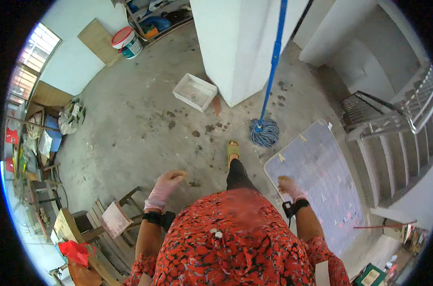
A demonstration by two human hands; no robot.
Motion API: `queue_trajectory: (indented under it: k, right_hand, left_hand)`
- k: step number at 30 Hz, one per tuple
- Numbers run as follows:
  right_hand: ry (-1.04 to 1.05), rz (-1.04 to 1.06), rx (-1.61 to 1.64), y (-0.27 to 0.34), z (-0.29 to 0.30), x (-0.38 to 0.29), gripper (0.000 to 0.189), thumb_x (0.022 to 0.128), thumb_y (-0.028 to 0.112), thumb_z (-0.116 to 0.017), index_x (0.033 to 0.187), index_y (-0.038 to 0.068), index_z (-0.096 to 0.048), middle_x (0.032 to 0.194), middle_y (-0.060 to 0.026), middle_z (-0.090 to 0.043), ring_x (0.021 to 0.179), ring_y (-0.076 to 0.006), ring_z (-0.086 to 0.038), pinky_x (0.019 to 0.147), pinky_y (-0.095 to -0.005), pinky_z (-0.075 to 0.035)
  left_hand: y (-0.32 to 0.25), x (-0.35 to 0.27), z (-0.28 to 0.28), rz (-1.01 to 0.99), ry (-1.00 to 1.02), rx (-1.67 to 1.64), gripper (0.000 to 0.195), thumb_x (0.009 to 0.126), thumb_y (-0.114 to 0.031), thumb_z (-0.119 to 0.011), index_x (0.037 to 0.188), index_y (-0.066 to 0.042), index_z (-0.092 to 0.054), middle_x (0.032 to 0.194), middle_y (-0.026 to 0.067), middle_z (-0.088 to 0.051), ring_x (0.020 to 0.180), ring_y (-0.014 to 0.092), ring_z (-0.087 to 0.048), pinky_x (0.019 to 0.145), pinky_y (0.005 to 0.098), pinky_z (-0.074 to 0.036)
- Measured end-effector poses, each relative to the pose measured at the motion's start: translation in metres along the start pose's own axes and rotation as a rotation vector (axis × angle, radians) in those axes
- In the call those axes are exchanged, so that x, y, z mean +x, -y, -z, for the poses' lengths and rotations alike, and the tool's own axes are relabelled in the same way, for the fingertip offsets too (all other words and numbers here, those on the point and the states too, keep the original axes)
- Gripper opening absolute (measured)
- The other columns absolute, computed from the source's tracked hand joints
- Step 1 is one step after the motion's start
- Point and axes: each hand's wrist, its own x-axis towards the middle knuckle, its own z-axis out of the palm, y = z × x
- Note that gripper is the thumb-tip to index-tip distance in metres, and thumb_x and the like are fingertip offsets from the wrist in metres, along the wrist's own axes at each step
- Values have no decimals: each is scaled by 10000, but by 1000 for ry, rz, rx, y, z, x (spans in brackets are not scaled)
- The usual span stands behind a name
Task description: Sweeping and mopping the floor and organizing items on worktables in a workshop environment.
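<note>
My left hand [167,185], in a pale pink glove, hangs over the bare concrete floor with its fingers curled. No object shows in it, but the palm is hidden. My right hand [289,187], gloved the same way, is above the near left edge of a grey-blue mat [320,171]. Its fingers curl too, and nothing can be seen in them. Ahead on the floor, a string mop [264,133] stands upright on its blue pole, touched by neither hand. A foot in a green slipper [233,148] is stepping forward.
A shallow white box [195,92] lies beside a white pillar [234,53]. Stairs with a metal railing [388,114] rise at right. A lidded bucket [127,42] stands by the far wall. Wooden furniture [105,228] and piled goods line the left. Dark stains spot the concrete.
</note>
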Motion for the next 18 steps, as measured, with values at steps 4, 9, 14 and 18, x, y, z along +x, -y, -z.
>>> queue_trajectory:
  k: [4, 9, 14, 18]
  right_hand:
    - [-256, 359, -233, 119, 60, 72, 410, 837, 309, -580, 1136, 29, -569, 773, -71, -601, 660, -170, -550, 582, -318, -479]
    - [-346, 703, 226, 370, 80, 33, 746, 759, 240, -685, 1352, -22, -314, 1198, -154, -535, 1063, -269, -515, 936, -355, -396]
    - [-245, 719, 273, 445, 108, 105, 574, 767, 299, -713, 1217, 20, -490, 1030, -74, -589, 901, -165, -535, 795, -312, -443]
    - [-322, 618, 232, 458, 63, 102, 399, 789, 340, -692, 1005, 13, -617, 827, -29, -622, 783, -114, -534, 724, -296, -458]
  left_hand:
    - [-29, 32, 38, 109, -110, -67, 249, 845, -203, -609, 1010, -21, -653, 919, 31, -669, 853, 92, -573, 786, 241, -450]
    - [-107, 62, 85, -2, -122, -106, 228, 883, -134, -560, 1067, -10, -618, 996, 59, -642, 934, 133, -581, 841, 254, -446]
    - [-215, 91, 103, -189, -162, -6, 200, 889, -79, -541, 1055, 1, -618, 1016, 69, -641, 954, 150, -586, 869, 269, -448]
    - [-270, 93, 132, -447, -178, 126, 233, 879, -72, -544, 1095, -7, -599, 1041, 87, -632, 973, 162, -581, 856, 299, -459]
